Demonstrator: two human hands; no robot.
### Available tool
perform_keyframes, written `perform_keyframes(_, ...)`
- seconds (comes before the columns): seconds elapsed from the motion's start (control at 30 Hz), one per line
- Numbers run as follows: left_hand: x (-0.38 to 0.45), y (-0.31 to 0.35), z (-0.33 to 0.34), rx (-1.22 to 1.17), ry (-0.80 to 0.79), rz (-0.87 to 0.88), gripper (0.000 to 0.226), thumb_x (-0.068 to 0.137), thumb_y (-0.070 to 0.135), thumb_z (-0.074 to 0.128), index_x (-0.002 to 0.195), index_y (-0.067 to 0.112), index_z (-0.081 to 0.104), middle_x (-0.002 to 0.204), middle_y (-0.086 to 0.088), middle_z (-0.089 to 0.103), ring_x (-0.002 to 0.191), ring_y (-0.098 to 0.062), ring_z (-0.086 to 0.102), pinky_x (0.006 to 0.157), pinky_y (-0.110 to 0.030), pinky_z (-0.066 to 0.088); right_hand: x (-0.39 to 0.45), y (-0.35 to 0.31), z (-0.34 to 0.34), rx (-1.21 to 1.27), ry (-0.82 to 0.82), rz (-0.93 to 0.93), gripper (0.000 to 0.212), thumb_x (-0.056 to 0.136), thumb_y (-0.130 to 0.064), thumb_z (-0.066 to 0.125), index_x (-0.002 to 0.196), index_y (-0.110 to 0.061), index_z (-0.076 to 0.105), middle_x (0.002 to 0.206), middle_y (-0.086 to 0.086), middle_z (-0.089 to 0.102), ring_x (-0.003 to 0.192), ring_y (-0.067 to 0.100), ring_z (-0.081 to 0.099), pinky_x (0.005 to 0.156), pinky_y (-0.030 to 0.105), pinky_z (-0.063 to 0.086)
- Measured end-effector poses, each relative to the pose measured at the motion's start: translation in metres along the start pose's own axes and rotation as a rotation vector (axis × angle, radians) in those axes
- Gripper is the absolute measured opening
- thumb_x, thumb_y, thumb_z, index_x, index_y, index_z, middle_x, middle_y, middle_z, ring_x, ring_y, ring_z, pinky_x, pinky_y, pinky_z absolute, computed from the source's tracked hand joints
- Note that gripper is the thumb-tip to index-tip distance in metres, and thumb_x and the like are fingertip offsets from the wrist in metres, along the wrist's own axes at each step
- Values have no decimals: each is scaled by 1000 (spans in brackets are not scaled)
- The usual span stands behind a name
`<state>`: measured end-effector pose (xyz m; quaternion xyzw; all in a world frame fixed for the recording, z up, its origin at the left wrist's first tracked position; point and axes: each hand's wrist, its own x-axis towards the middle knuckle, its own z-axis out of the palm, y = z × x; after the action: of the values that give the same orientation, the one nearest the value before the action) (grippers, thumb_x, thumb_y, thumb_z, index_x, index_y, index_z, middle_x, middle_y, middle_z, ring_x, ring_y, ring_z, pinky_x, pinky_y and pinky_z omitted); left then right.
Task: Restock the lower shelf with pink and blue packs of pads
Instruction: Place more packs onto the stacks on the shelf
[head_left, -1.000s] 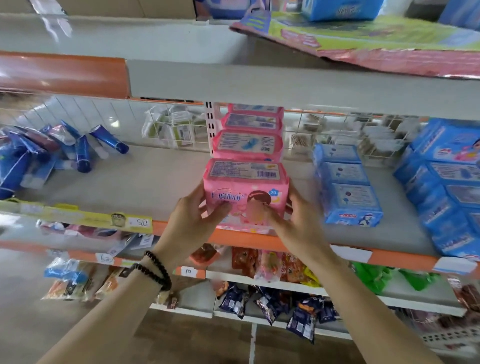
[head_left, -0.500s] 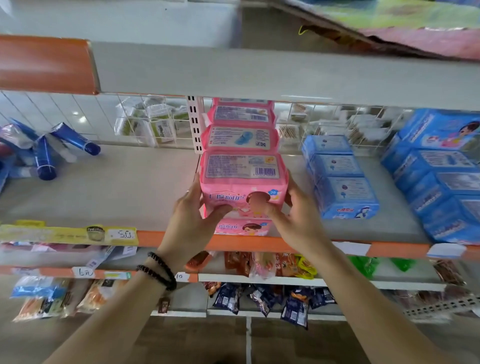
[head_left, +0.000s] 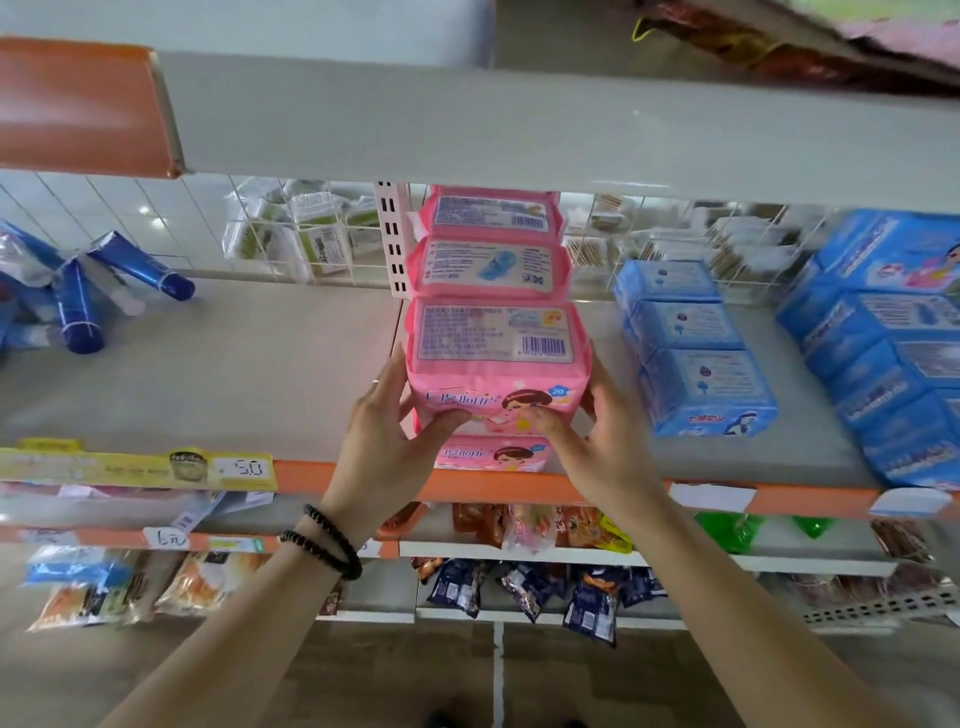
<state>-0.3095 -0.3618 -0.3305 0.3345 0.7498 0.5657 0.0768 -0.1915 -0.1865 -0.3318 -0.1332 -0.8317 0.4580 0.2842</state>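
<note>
Seating the pink pack (head_left: 496, 364) squarely calls for even pressure from both sides, so it comes down flat on the pink pack beneath it (head_left: 493, 453) rather than skewed or hanging over the orange shelf edge (head_left: 597, 491). Taking that edge as the reference: the held pack sits just behind and above it, and the lower pack's printed face shows right at it. My judgement is that the top pack should be lowered level, its front flush with the pack below, then nudged back until it meets the row of pink packs (head_left: 491, 244) running away from the edge toward the wire back panel. The soft wrapper will dent under a hard squeeze, so a light hold is enough.

The left hand (head_left: 387, 441) grasps the pack's left side, thumb curled across the front face and fingers behind. The right hand (head_left: 597, 436) grasps the right side the same way, its thumb on the printed picture. The pack lies between the two palms, touching both, upright with its barcode side facing up. Whether it already rests on the lower pack or is just above it cannot be told.

Along the same edge to the right stands the row of blue packs (head_left: 696, 353), apart from the pink column, so neither hand should brush them on release.
</note>
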Motion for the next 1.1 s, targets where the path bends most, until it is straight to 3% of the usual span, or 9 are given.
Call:
perform_keyframes(0.17, -4, 3, -8, -19, -3, 23, 62, 84, 10, 77, 141, 18, 52, 120, 10, 68, 116, -9, 64, 102, -22, 50, -7, -4, 2, 26, 7, -22, 65, 87, -38, 72, 139, -7, 49, 122, -23, 61, 113, -3, 61, 95, 18, 51)
perform_keyframes(0.33, 4, 5, -16, -35, -40, -14, 65, 84, 6, 78, 142, 20, 51, 119, 13, 69, 115, -2, 63, 96, -12, 49, -2, -5, 3, 45, -10, -17, 66, 85, -43, 68, 138, -8, 50, 118, -21, 65, 109, 0, 65, 92, 21, 53)
perform_keyframes(0.43, 6, 1, -15, -38, -61, -36, 64, 85, 3, 77, 142, 17, 50, 117, 15, 68, 110, 5, 63, 90, -6, 47, -2, -3, 5, 27, -18, -20, 67, 87, -40, 70, 142, -11, 47, 122, -12, 66, 112, -2, 63, 93, 15, 49)
perform_keyframes(0.63, 3, -5, -15, -67, -59, -49, 69, 85, 9, 77, 146, 14, 44, 121, 17, 65, 114, 8, 60, 92, -7, 47, -4, -1, 5, 0, -26, 1, 67, 87, -34, 69, 144, -12, 45, 122, -17, 63, 112, -13, 57, 91, 5, 41)
perform_keyframes(0.83, 3, -8, -11, -55, -45, -20, 61, 87, 15, 77, 141, 19, 49, 123, 7, 66, 115, 1, 62, 99, -15, 49, -4, 1, 2, 2, -44, 22, 67, 89, -36, 70, 147, -15, 42, 127, -17, 62, 120, 3, 60, 101, 28, 50)
perform_keyframes(0.97, 6, -9, -11, -62, -50, -21, 65, 88, 12, 76, 145, 16, 46, 123, 7, 67, 114, 3, 62, 98, -11, 47, -2, 2, 2, 9, -49, 36, 69, 89, -40, 71, 145, -13, 43, 125, -22, 63, 118, 4, 62, 102, 35, 51)
perform_keyframes(1.1, 2, -12, -13, -47, -62, -22, 69, 88, 16, 76, 148, 18, 42, 129, 9, 65, 119, 0, 61, 107, -24, 48, -6, 3, 2, 1, -63, 36, 67, 88, -38, 68, 146, -16, 42, 123, -24, 62, 117, -1, 61, 97, 21, 50)
